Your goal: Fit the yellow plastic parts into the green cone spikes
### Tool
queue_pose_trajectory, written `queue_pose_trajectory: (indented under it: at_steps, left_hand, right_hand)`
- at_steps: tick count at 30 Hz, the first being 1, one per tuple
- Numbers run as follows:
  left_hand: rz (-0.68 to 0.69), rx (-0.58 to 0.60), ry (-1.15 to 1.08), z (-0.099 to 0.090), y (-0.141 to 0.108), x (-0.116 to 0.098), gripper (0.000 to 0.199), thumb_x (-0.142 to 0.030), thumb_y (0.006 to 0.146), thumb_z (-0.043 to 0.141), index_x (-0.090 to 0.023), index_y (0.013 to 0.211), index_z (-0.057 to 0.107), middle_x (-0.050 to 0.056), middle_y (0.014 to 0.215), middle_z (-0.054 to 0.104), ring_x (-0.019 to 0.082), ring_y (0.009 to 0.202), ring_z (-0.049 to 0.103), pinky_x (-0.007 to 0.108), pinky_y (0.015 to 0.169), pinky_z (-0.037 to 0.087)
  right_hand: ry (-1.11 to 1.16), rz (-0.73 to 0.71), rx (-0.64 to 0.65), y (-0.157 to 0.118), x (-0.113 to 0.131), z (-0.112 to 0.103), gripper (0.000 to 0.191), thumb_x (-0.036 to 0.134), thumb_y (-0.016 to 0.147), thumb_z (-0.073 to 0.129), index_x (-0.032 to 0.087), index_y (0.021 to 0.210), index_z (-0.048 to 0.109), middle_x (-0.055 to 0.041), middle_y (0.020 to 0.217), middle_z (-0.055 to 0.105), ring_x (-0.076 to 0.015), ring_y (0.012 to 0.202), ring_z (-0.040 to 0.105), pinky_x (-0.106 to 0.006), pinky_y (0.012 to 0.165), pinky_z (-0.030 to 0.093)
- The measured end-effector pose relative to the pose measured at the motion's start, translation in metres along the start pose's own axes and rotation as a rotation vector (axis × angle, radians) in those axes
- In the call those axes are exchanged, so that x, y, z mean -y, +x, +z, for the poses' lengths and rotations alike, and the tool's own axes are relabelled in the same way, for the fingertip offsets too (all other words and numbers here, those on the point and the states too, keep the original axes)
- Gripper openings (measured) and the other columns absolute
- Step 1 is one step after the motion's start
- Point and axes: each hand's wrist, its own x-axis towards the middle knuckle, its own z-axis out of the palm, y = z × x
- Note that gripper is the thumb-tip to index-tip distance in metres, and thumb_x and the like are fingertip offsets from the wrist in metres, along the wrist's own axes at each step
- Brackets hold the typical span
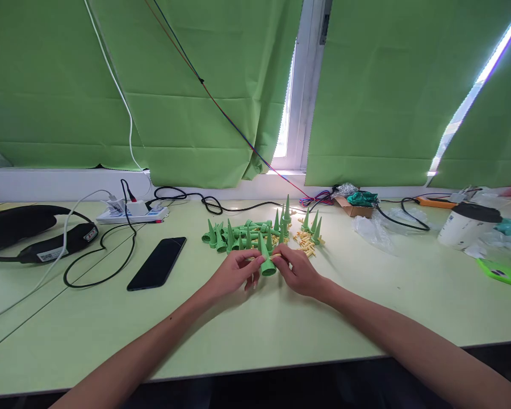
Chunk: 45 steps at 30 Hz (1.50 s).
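One green cone (264,258) is held between the left hand (237,271) and the right hand (298,272), its tip pointed toward 12 o'clock and its wide, hollow end turned toward 6. Loose green pieces (238,234), several stood upright, are heaped on the bench (221,335) from 10 to 1 o'clock; small tan pegs (306,244) are scattered mostly toward 1 and 2.

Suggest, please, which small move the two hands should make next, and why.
Probably brace the green cone with the left hand and press the fingertips of the right hand gently inward: the hands flank it, and a pale piece shows at those fingertips, its seating too small to judge.
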Motion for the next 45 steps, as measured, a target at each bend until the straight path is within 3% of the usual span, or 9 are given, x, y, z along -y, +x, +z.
queue_pose_trajectory:
  at_steps: [17,23,32,38,45]
  left_hand:
    - [0.083,-0.048,0.047,0.004,-0.003,-0.004,0.029,-0.045,0.083,0.069,-0.018,0.082,0.057,-0.005,0.058,0.048,0.009,0.050,0.048,0.020,0.044,0.040]
    - [0.113,-0.081,0.116,0.004,-0.003,-0.001,0.027,-0.042,0.084,0.068,-0.017,0.087,0.061,-0.001,0.073,0.054,0.008,0.055,0.049,0.019,0.044,0.041]
    - [0.340,-0.168,0.343,0.007,-0.005,0.003,0.016,-0.033,0.086,0.066,-0.018,0.091,0.068,0.004,0.098,0.057,0.006,0.059,0.052,0.020,0.051,0.046]
    - [0.526,-0.209,0.477,0.008,-0.006,0.006,0.012,-0.020,0.086,0.064,-0.020,0.097,0.069,0.004,0.097,0.058,0.005,0.056,0.049,0.021,0.053,0.047]
    - [0.617,-0.222,0.560,0.006,-0.007,0.010,0.018,-0.015,0.085,0.062,-0.022,0.102,0.067,0.004,0.096,0.058,0.006,0.057,0.048,0.021,0.052,0.046]
  right_hand:
    - [-0.050,0.007,0.029,-0.002,-0.001,0.003,0.036,0.032,0.102,0.036,0.022,0.069,0.027,0.0062,0.057,0.030,-0.0103,0.049,0.026,-0.026,0.051,0.024]
    - [-0.049,0.012,0.050,-0.001,0.000,0.003,0.036,0.030,0.102,0.034,0.022,0.068,0.026,0.0061,0.056,0.029,-0.0102,0.049,0.025,-0.027,0.051,0.023]
    - [-0.055,0.017,0.038,-0.001,0.000,0.004,0.039,0.031,0.102,0.031,0.022,0.064,0.025,0.0060,0.053,0.027,-0.0099,0.047,0.024,-0.027,0.050,0.022]
    - [-0.045,0.032,0.043,-0.001,0.001,0.004,0.039,0.028,0.101,0.033,0.021,0.064,0.025,0.0063,0.052,0.026,-0.0093,0.046,0.024,-0.027,0.050,0.021]
    - [-0.017,0.042,0.054,-0.001,0.002,0.004,0.038,0.029,0.101,0.033,0.022,0.065,0.025,0.0062,0.054,0.027,-0.0098,0.048,0.024,-0.027,0.051,0.021]
